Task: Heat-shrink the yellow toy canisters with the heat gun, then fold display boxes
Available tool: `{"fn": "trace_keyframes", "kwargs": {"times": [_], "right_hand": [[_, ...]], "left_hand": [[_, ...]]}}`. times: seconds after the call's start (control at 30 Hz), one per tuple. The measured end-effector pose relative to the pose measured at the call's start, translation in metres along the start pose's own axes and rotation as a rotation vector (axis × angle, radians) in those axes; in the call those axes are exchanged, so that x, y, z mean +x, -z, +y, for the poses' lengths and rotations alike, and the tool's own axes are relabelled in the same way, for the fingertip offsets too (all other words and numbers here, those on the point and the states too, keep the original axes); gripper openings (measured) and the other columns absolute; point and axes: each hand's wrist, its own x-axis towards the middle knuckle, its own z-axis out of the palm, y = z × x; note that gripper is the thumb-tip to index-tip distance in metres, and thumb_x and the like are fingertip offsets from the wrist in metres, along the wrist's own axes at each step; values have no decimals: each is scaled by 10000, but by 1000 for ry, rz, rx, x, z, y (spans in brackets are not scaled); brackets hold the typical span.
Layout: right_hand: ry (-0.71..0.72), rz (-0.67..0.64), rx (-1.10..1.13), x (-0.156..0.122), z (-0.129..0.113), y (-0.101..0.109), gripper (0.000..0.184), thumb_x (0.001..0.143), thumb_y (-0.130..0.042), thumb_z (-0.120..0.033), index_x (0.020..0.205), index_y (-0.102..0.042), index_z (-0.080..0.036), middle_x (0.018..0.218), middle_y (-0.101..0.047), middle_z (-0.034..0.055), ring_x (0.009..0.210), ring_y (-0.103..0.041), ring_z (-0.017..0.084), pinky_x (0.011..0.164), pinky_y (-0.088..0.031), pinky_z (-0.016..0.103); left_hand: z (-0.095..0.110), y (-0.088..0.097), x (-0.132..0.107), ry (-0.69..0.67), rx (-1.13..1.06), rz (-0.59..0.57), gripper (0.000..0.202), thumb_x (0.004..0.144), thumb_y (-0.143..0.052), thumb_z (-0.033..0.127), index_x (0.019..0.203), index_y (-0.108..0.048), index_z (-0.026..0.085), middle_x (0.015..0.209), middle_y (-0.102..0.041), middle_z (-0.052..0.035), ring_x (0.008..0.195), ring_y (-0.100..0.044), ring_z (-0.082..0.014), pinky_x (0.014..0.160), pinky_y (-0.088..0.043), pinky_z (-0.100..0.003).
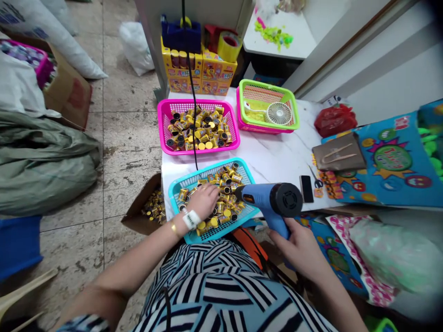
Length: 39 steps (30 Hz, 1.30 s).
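- The right hand (302, 251) is wrapping its fingers tightly round the handle of a blue heat gun (273, 200), gripping it at the near edge of the table.
- The heat gun is lying level, its nozzle pointing left over the right corner of the teal basket (180, 186) and its round black back end facing the camera.
- The left hand (204, 200) is resting palm down inside the teal basket, fingers curled onto the heap of yellow tubs (228, 177); whether it is pinching one is impossible to tell.
- A white wristband (191, 219) and a gold bangle are sitting on the left wrist.
- The teal basket is standing on the near left corner of the white table (277, 157), with the yellow tubs filling most of it.
- A pink basket (162, 124) holding more of the same tubs is standing just behind the teal one.
- A black cord (192, 92) is hanging down across the pink basket.
- A green basket (266, 85) is sitting to the right of the pink one, with a small white fan (278, 113) lying in it.
- Scissors (315, 180) and a flat black block (306, 188) are lying just right of the heat gun.
- A cardboard box (145, 207) with more tubs is standing on the floor beside the table's left edge.
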Motion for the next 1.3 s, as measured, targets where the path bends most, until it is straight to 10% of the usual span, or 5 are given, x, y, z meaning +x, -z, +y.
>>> {"fn": "trace_keyframes", "kwargs": {"times": [0.2, 0.57, 0.93, 1.1, 1.3], "right_hand": [[-97, 61, 107, 8, 10, -7, 268, 809, -591, -475, 868, -577, -213, 484, -531, -54, 438, -467, 147, 477, -341, 264], [-89, 31, 212, 7, 12, -8, 315, 818, -581, -461, 944, -621, -175, 559, -551, -33, 483, -462, 142, 491, -330, 257], [72, -8, 120, 12, -11, -1, 200, 827, -568, -362, 884, -625, -179, 552, -468, -48, 498, -420, 125, 506, -299, 248], [-2, 31, 118, -3, 0, 5, 186, 824, -554, -352, 857, -610, -178, 563, -471, -42, 514, -437, 134, 506, -315, 247], [100, -52, 201, -2, -8, 4, 188, 838, -564, -336, 897, -632, -172, 682, -572, -11, 601, -490, 139, 566, -363, 248]], "left_hand": [[-4, -34, 97, -186, 45, -233, 568, 909, -518, 541, 1312, -548, 142, 1201, -601, -160, 1210, -449, -334, 985, -367, -472], [-62, 37, -13, -187, 110, -227, 292, 944, -484, 388, 1003, -686, 186, 1056, -659, -104, 1170, -480, -319, 954, -374, -485], [-42, -5, 14, -170, 82, -201, 540, 902, -548, 526, 1262, -589, 124, 1079, -654, -146, 1147, -513, -332, 974, -394, -481], [-54, 10, 3, -155, 34, -207, 400, 973, -444, 442, 782, -669, 173, 777, -605, -73, 780, -565, -219, 805, -443, -401], [-43, -10, 79, -153, -69, -9, 302, 996, -368, 245, 1083, -633, 129, 983, -645, -117, 920, -584, -217, 856, -476, -360]]}}
